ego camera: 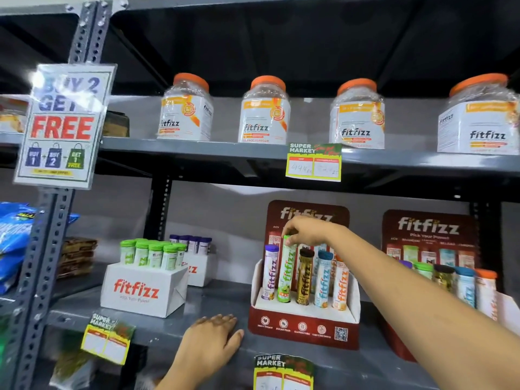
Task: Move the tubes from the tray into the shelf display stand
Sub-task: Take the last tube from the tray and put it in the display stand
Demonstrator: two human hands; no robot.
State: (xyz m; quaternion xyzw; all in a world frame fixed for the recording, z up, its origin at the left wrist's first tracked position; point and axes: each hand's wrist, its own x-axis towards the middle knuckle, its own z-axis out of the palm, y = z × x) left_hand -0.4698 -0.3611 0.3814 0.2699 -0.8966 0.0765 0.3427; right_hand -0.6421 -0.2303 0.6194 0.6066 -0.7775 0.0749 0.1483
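Observation:
A red fitfizz display stand (304,330) sits on the lower grey shelf, with purple, green, gold, blue and orange tubes upright in its slots. My right hand (305,230) reaches in from the right and pinches the cap of the green tube (286,273), which stands in the second slot from the left. My left hand (213,337) rests flat on the shelf's front edge, just left of the stand, holding nothing. A white fitfizz tray (143,291) at the left holds several green-capped tubes (153,253).
A second white tray with purple-capped tubes (192,244) stands behind the first. Another red stand (430,249) full of tubes is at the right. Orange-lidded jars (264,111) line the upper shelf. Price tags (313,161) hang off shelf edges; a promo sign (62,125) hangs on the left upright.

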